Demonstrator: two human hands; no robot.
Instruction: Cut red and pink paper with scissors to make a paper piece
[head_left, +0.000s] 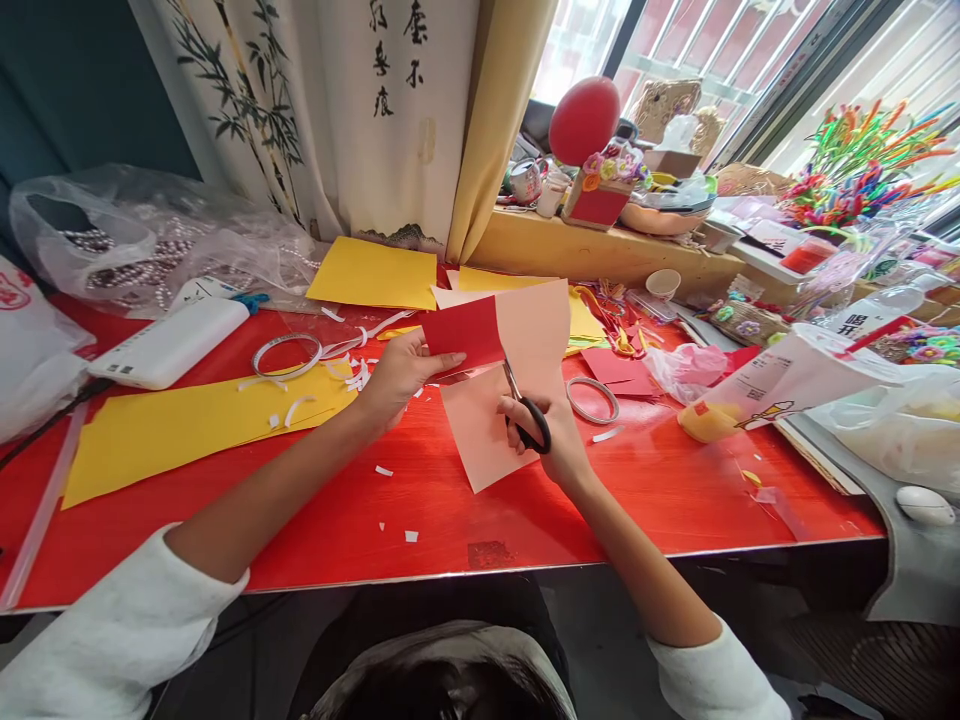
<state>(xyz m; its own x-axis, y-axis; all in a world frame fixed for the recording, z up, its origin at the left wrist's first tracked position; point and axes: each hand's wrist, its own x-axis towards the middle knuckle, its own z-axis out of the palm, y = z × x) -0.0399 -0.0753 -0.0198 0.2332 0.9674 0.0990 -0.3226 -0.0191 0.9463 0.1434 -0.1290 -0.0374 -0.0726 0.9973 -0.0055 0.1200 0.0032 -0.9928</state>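
Over the middle of the red bench (315,540), in the head view, the left hand (397,375) pinches the left end of a red paper (463,335) between thumb and fingers. Its right edge meets a pale pink paper (536,320), part of which stands up behind while the rest slants down toward the near edge; whether the two are one piece, I cannot tell. The right hand (551,440) is curled around the black handles of a pair of scissors (541,418), whose blades point up and away to the lower right corner of the red paper. How far apart the blades stand is unclear.

Left of the papers, long yellow sheets (202,430) lie flat, with a roll of tape (255,358) just beyond them and a white device (169,345) beside it. White scraps (411,537) are scattered across the bench. Near the right hand lies a second tape roll (616,405), and farther right a printed cup (780,385) leans over. A red balloon (585,120) sits by the window.
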